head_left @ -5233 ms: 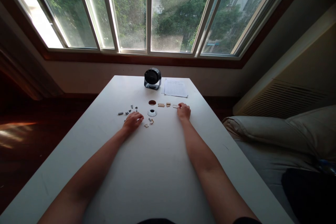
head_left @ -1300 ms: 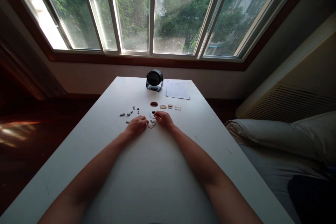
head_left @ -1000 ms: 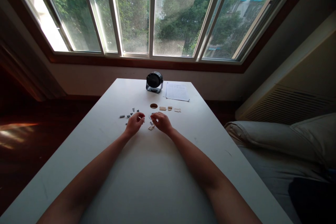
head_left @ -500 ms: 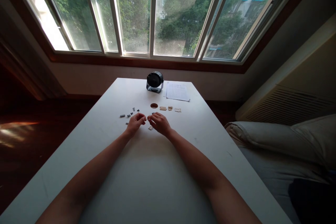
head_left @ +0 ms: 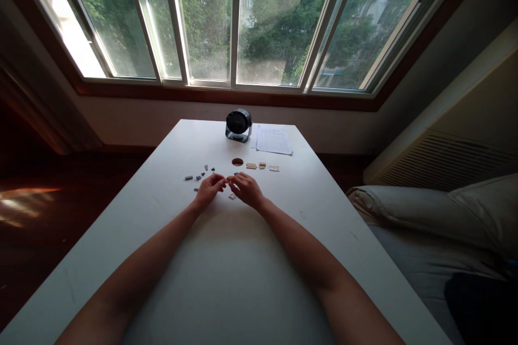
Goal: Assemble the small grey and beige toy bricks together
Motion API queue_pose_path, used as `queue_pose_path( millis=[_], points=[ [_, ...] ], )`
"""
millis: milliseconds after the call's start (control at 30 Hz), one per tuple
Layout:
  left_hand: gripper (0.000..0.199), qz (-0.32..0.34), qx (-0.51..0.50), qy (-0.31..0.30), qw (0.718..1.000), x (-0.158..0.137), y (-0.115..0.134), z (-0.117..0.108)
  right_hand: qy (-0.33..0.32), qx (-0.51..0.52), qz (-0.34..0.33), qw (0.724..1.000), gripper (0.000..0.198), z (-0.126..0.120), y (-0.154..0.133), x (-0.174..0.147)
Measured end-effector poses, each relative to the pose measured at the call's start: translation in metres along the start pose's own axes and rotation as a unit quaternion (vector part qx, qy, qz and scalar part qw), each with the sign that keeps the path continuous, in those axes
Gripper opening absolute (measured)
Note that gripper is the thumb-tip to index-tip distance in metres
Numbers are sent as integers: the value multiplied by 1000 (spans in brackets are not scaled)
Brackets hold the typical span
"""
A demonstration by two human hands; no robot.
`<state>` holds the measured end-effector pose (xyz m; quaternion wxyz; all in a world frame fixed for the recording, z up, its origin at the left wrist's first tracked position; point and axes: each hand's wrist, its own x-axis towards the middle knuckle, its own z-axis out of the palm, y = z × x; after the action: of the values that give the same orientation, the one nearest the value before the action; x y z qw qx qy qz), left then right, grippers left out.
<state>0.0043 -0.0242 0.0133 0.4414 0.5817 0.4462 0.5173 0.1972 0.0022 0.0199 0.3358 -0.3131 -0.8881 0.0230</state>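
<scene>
My left hand [head_left: 210, 186] and my right hand [head_left: 246, 190] meet above the middle of the table, fingertips nearly touching. Both are closed in a pinch around a small pale piece [head_left: 227, 181], mostly covered by the fingers and too small to make out. Just below my right fingers lies a small white piece [head_left: 232, 195] on the tabletop. Left of my left hand are scattered several small grey pieces, among them a longer grey bar [head_left: 188, 178]. Beyond my right hand sit a tan studded piece [head_left: 251, 166], a smaller tan piece [head_left: 262, 165] and a paler one [head_left: 274, 168].
The white table [head_left: 194, 259] runs toward a window [head_left: 275, 21]. At its far end stand a black round device on a bracket [head_left: 238, 125] and printed paper sheets [head_left: 274, 140]. A round hole [head_left: 237, 162] pierces the tabletop. A grey cushioned seat [head_left: 424, 221] is at the right.
My fingertips have drawn slightly closer together around the small pale piece. The pieces lying on the table stay in place.
</scene>
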Motion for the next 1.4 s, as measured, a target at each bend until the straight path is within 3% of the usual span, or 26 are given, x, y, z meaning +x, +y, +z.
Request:
queue_pose_path(
  millis=[400,833,933,1033,1200,1300,1400],
  points=[
    [27,26,41,-27,998,1,-8,-1,24,11,-4,1000,15,4,4,-1],
    [30,0,-5,-25,1000,3,-12,-2,30,-24,-25,999,20,3,17,-3],
    [29,-9,-2,-17,1000,5,-16,-3,61,-40,41,996,20,-3,40,-5],
    [27,-9,27,-24,999,5,-17,-3,118,-81,164,976,22,-16,78,-14],
    [26,2,111,-57,992,-1,-11,1,138,-149,433,878,23,-34,138,-41],
    [25,13,184,-77,980,-5,-6,3,133,-153,494,845,23,-36,154,-50],
    [23,39,256,-102,961,-9,1,4,121,-151,520,832,23,-33,159,-51]
  ],
)
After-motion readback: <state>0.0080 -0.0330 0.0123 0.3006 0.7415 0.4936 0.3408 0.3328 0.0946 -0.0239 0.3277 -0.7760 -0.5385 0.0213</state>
